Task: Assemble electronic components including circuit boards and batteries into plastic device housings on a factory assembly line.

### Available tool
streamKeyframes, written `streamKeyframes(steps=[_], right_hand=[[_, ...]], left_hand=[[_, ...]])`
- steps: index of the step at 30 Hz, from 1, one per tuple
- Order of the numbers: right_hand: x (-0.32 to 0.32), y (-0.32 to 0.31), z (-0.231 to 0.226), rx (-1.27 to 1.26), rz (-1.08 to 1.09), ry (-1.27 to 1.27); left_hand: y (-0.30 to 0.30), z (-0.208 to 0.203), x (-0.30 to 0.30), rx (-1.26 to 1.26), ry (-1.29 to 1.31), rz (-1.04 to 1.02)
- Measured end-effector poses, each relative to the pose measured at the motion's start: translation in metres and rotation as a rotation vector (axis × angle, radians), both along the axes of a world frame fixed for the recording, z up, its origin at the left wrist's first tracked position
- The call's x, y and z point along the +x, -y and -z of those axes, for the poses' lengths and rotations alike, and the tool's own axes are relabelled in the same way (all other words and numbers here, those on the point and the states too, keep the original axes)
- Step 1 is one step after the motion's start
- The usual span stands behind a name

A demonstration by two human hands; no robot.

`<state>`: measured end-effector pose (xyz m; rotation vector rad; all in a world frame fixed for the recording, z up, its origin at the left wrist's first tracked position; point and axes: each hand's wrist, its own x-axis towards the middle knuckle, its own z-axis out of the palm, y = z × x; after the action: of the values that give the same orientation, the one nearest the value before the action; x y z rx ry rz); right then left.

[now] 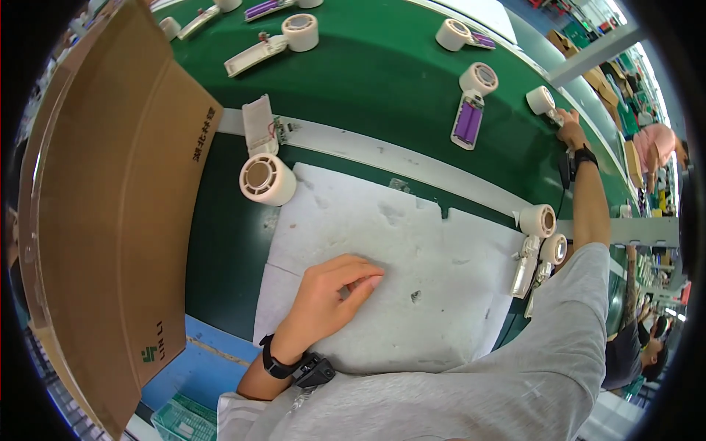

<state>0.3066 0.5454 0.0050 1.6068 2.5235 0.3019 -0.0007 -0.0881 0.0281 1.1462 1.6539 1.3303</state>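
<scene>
My left hand rests over the white foam mat, its thumb and fingertips pressed together with nothing seen between them. Far to the right, my outstretched right hand grips the handle end of a white handheld fan on the green belt. Its fingers partly cover that handle. At the mat's upper left stands a fan with an opened handle, wires and a small circuit board showing. Two more unfinished fans lie by the mat's right edge, the nearer-to-mat fan beside another fan.
A large cardboard box walls off the left side. Across the green belt lie several fans, one with purple batteries. A white rail runs between belt and mat. A green basket sits at lower left; other people are at the right.
</scene>
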Motion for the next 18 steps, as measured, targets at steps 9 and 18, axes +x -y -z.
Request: streamKeyframes(steps=[9, 18], right_hand=[[0.004, -0.012, -0.014, 0.187, -0.040, 0.014], [0.011, 0.040, -0.109, 0.552, -0.209, -0.099]], left_hand=[[0.003, 0.004, -0.001, 0.024, -0.027, 0.033], [0.009, 0.011, -0.002, 0.077, -0.070, 0.110]])
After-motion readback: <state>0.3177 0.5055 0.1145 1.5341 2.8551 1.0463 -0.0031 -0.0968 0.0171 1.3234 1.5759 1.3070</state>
